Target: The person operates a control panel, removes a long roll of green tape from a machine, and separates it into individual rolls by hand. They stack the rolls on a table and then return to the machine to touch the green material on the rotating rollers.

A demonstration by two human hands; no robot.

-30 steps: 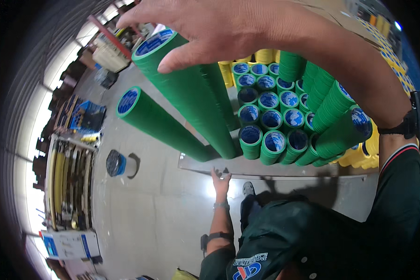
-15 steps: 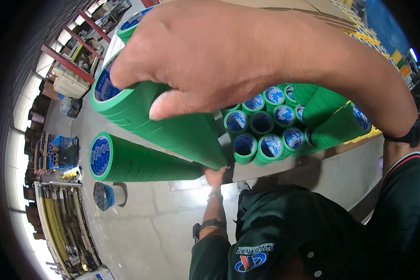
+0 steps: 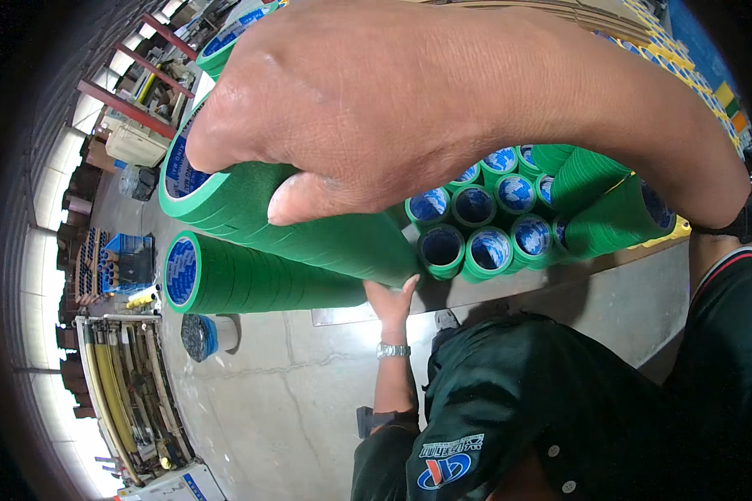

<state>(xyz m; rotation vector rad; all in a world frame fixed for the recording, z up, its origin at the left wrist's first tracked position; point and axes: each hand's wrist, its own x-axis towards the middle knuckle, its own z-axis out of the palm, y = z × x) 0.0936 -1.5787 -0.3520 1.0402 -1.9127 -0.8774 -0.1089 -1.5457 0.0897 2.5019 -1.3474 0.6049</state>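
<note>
Gripping the green roll stack (image 3: 334, 242) by its upper end, the right hand (image 3: 334, 108) hooks a finger into the core (image 3: 178, 171), thumb outside; the left hand (image 3: 388, 302) touches its base (that grip is unclear). Blue-and-white printing lines the core.

The person wears a dark green, short-sleeved shirt (image 3: 543, 392) with pale round buttons (image 3: 554, 451), a red, white and blue emblem (image 3: 444, 472) and, along the right sleeve's cuff (image 3: 721, 272), thin red and white piping. A silver metal band (image 3: 393, 351) circles the left wrist, below a black strap (image 3: 397, 419) carrying a small dark block (image 3: 365, 422); another dark band (image 3: 731, 229) sits at the right wrist.
</note>
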